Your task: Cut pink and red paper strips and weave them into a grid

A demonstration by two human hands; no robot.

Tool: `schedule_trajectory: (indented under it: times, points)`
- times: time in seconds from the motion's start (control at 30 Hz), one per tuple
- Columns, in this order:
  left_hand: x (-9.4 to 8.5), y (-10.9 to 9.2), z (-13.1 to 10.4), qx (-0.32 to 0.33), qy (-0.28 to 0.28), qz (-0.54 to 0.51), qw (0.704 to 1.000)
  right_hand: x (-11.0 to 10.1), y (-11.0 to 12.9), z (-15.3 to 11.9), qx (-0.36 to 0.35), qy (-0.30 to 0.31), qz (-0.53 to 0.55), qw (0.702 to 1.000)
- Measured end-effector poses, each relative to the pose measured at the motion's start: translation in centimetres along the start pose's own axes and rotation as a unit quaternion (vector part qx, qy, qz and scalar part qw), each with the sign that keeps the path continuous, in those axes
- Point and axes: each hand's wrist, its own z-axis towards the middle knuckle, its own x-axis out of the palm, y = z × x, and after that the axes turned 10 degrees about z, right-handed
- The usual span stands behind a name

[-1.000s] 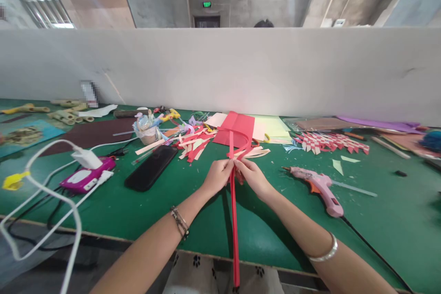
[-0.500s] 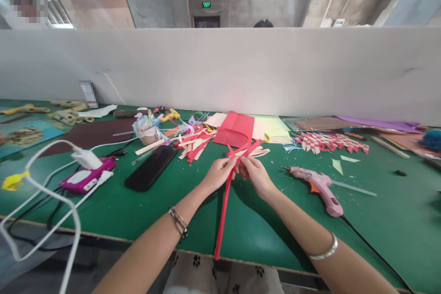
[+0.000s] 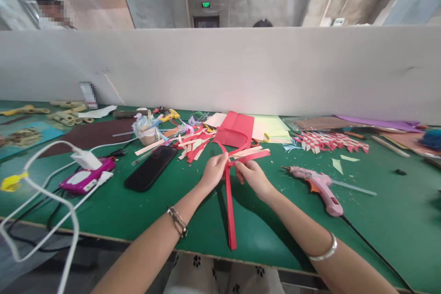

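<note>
Red paper strips (image 3: 230, 213) cross one another between my two hands, just above the green table. One long strip hangs down toward the table's front edge, another points up to the right, and one curves away over a red sheet. My left hand (image 3: 215, 172) pinches the crossing from the left. At the right of the crossing, my right hand (image 3: 253, 177) has its thumb and finger closed on a red strip. Behind the hands lie the folded red paper sheet (image 3: 236, 126) and a pile of red and cream strips (image 3: 196, 144).
A pink glue gun (image 3: 319, 186) with a cord lies on the right. To the left are a black phone (image 3: 150, 168), a magenta power strip (image 3: 87, 177) with white cables and a wrapped cup (image 3: 148, 131). A woven red-white piece (image 3: 330, 142) lies behind the glue gun.
The hanging strip's lower end has swung to the right. My hands have shifted slightly left and a bit apart, and the right-hand strip now points more sideways.
</note>
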Motion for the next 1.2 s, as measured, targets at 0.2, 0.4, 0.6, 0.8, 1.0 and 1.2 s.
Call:
schedule_trajectory:
  times: [0.2,0.4,0.6,0.8,1.0,1.2]
  points:
    - [0.19,-0.27,-0.16,0.007,0.058,-0.021,0.998,-0.10,0.36,0.01,-0.005,-0.033,0.016,0.999]
    - [0.17,-0.21,0.02,0.002,0.050,-0.042,0.998,0.25,0.42,-0.15,-0.005,-0.003,0.000,1.000]
    - [0.05,-0.47,0.01,-0.003,0.052,-0.049,0.997,-0.07,0.22,-0.06,-0.009,-0.010,0.021,1.000]
    - [0.20,-0.62,-0.48,0.021,0.041,-0.009,0.999,-0.07,0.15,-0.03,-0.010,-0.037,0.038,0.999]
    - [0.51,-0.46,-0.79,0.043,-0.005,0.023,0.999,0.49,0.28,-0.30,0.011,0.017,0.014,1.000]
    - [0.35,-0.26,-0.36,0.033,-0.055,0.012,0.998,0.40,0.03,-0.22,0.011,0.013,0.022,1.000]
